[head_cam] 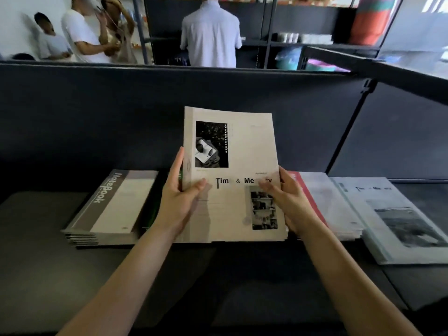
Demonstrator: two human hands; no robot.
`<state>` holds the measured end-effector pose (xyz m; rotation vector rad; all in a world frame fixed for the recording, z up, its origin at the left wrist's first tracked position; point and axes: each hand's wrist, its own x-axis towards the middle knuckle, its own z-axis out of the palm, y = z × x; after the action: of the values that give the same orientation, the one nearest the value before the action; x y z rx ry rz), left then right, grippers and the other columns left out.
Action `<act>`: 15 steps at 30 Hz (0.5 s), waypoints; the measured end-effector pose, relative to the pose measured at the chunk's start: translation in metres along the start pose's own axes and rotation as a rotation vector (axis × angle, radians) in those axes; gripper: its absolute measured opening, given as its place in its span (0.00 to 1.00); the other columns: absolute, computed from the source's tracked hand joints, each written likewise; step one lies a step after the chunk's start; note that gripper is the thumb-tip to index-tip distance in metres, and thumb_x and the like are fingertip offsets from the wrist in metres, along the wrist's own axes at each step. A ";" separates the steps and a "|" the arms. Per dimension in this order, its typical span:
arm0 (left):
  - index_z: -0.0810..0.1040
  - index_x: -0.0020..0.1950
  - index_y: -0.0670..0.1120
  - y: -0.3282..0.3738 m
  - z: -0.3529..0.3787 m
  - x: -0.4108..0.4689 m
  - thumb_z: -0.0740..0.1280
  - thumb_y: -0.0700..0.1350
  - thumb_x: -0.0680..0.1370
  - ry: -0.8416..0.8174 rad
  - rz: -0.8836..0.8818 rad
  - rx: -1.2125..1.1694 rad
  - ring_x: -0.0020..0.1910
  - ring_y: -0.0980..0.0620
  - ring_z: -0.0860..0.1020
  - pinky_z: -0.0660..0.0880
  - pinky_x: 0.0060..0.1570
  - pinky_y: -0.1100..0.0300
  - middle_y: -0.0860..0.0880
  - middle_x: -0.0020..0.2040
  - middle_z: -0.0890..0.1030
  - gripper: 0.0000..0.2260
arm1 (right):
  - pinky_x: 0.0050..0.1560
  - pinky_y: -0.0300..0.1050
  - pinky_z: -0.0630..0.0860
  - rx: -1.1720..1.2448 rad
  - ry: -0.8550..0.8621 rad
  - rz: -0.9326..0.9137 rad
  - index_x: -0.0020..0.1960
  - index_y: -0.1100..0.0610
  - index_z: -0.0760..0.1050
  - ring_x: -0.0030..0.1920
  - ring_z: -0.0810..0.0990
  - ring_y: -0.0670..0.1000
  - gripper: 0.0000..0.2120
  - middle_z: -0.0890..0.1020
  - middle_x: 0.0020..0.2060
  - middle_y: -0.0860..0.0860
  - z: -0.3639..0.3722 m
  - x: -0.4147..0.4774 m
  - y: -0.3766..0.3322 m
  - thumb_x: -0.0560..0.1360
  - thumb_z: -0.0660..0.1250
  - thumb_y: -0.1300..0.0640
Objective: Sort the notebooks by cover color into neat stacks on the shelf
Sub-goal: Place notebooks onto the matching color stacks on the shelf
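Note:
Several cream notebooks (242,146) with "Time & Memory" covers are held as a bundle, tilted up over the dark shelf (36,226). My left hand (180,202) grips the bundle's left edge, thumb on the cover. My right hand (286,200) grips its right edge, thumb over the title. A grey "NoteBook" stack (114,207) lies to the left. A green-edged notebook (151,214) peeks out behind my left hand. To the right lies a red-spined stack (324,202), then a pale blue stack (397,221).
A dark back panel (121,112) rises behind the shelf, with a black metal post (349,129) at the right. Beyond the panel, several people stand near other dark shelving (303,42).

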<state>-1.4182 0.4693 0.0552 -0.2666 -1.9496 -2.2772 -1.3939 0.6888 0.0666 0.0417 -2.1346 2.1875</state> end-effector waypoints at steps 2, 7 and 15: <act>0.60 0.75 0.60 -0.008 0.032 0.003 0.67 0.34 0.76 -0.058 -0.025 0.001 0.56 0.63 0.78 0.76 0.52 0.67 0.70 0.55 0.74 0.34 | 0.52 0.56 0.79 -0.050 0.105 -0.034 0.60 0.53 0.73 0.53 0.82 0.56 0.15 0.84 0.51 0.53 -0.031 -0.010 0.001 0.74 0.68 0.61; 0.61 0.75 0.61 -0.030 0.127 0.006 0.67 0.36 0.77 -0.208 -0.123 0.019 0.47 0.61 0.78 0.75 0.47 0.69 0.60 0.57 0.75 0.33 | 0.50 0.54 0.80 -0.193 0.382 0.043 0.61 0.53 0.75 0.49 0.83 0.53 0.16 0.85 0.49 0.52 -0.114 -0.046 0.000 0.75 0.68 0.65; 0.61 0.75 0.60 -0.056 0.243 0.005 0.66 0.34 0.77 -0.418 -0.242 0.031 0.56 0.55 0.78 0.75 0.46 0.68 0.54 0.64 0.75 0.33 | 0.45 0.41 0.72 -0.790 0.870 0.203 0.63 0.54 0.74 0.54 0.78 0.53 0.17 0.80 0.55 0.51 -0.171 -0.091 0.007 0.75 0.62 0.62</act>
<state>-1.4231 0.7179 0.0384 -0.5743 -2.3249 -2.4986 -1.2974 0.8561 0.0478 -0.9878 -2.2436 0.9264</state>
